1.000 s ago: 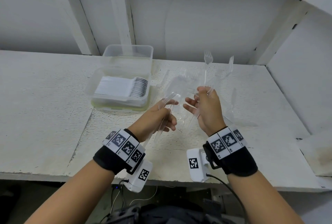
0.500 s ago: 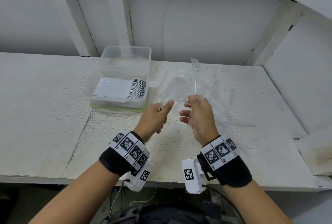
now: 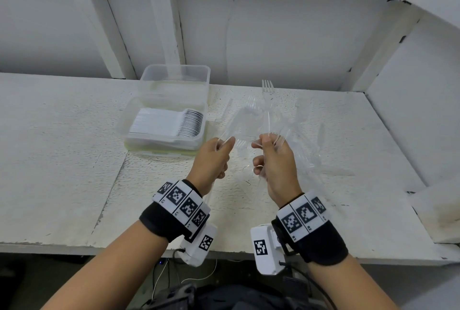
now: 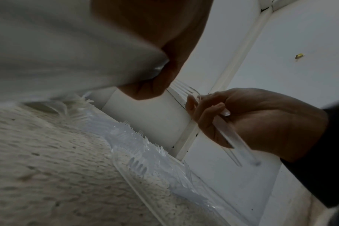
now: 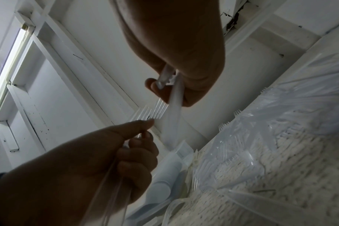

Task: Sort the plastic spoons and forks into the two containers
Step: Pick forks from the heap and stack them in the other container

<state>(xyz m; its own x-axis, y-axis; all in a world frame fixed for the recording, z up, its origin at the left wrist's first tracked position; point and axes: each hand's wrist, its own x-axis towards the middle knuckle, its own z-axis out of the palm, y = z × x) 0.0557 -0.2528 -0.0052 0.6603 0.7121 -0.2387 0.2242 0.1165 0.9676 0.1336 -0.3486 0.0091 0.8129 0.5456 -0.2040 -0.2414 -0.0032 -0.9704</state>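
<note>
head: bright, even, edges warped | wrists: dim, backlit, near parts blurred

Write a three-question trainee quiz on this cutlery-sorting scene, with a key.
1. True or false: the near container holds a neat row of stacked spoons.
2. What does the right hand hold: A) spoons, B) clear forks, C) a lid?
3. Where does the loose pile of clear cutlery lie relative to the containers?

Key
1. True.
2. B.
3. To their right, on the white bench, beyond both hands; the left hand also grips clear cutlery.
</note>
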